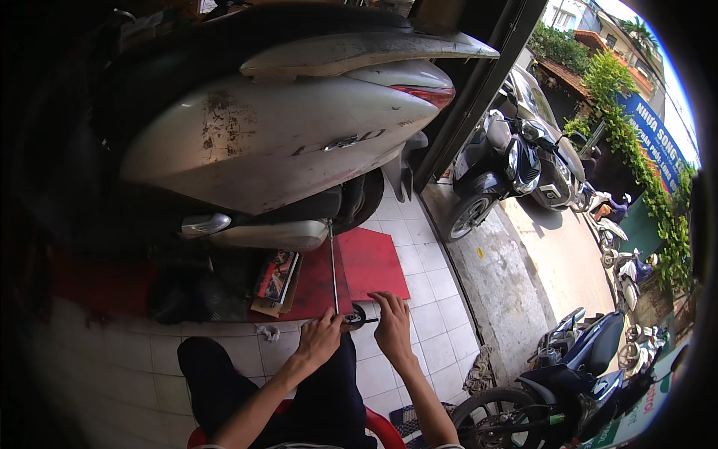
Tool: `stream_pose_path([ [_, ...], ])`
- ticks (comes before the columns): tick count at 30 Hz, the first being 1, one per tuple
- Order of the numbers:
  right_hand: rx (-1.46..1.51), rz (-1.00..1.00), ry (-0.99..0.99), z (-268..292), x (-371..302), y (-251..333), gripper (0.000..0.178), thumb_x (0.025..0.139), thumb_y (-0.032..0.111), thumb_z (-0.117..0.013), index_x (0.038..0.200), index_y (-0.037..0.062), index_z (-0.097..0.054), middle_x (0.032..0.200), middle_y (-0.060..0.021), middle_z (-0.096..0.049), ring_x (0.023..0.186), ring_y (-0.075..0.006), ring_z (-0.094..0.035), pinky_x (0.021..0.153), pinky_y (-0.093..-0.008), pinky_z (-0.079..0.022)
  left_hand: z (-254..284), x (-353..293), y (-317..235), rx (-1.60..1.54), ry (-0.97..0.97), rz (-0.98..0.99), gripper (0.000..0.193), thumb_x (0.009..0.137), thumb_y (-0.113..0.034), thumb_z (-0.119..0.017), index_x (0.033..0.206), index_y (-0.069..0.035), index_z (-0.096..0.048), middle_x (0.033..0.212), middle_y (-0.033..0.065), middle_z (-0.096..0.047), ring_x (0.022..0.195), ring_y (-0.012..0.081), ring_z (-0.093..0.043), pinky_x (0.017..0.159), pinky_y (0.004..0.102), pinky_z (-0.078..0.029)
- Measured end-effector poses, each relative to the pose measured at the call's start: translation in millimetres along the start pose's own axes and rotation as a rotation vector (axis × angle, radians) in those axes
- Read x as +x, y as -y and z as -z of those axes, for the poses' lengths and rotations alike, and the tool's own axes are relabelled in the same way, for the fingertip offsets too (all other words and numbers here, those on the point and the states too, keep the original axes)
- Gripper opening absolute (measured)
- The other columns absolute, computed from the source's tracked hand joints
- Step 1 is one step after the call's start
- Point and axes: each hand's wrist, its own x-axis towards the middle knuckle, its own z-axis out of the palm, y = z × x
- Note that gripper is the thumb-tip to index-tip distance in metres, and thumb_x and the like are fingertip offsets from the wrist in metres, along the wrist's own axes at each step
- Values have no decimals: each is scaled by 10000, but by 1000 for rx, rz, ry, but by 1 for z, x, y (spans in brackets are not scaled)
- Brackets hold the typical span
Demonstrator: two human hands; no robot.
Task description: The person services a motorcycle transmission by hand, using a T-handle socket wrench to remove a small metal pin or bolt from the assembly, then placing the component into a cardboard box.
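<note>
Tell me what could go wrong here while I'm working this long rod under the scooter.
The long metal rod runs from both hands up under the silver scooter; if it slips, the left hand or right hand could likely hit the tiled floor. The small round part between the hands might roll away.

The person wears dark trousers, and both forearms are bare down to the left hand (320, 338) and right hand (393, 325).
</note>
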Motion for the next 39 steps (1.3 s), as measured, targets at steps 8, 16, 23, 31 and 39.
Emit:
stream_pose_path([
  [8, -185, 7, 54, -73, -41, 8, 345, 883, 107, -571, 1211, 2, -558, 1228, -152, -609, 1288, -313, -503, 1130, -453, -320, 0, -1, -11, 246, -25, 7, 430, 974, -311, -569, 1220, 37, -504, 944, 162, -676, 799, 319, -687, 823, 461, -502],
  [16, 16, -160, -92, -108, -46, -23, 273, 880, 18, -538, 1143, -44, -500, 998, -223, -644, 954, -437, -620, 803, -490, -520, 79, 5, -34, -77, -325, -269, 271, 957, -252, -616, 1112, -34, -573, 899, 139, -695, 858, 287, -677, 894, 420, -455],
  [23, 553, -429, -110, -135, -39, 3, 306, 1080, 237, -380, 1165, -32, -497, 861, -235, -637, 754, -353, -630, 669, -440, -462, -6, 26, 61, -834, 63, 220, 348, 1036, -277, -527, 1095, 44, -646, 954, 120, -731, 901, 179, -703, 768, 304, -538],
  [31, 779, -522, 167, -136, -39, 17, 514, 1079, 389, -385, 969, -62, -607, 939, -119, -697, 913, -168, -670, 824, -283, -499, 3, 56, 33, -1280, 361, 418, 349, 963, -318, -657, 1076, 12, -680, 946, 50, -726, 787, 84, -660, 682, 229, -518],
  [39, 574, -262, 329, -70, -48, 52, 390, 1030, 265, -520, 1319, 3, -540, 866, -154, -730, 783, -211, -722, 699, -328, -534, 8, 73, 63, -1014, 507, 302, 321, 945, -265, -688, 997, 50, -717, 865, 66, -733, 764, 101, -653, 722, 256, -510],
])
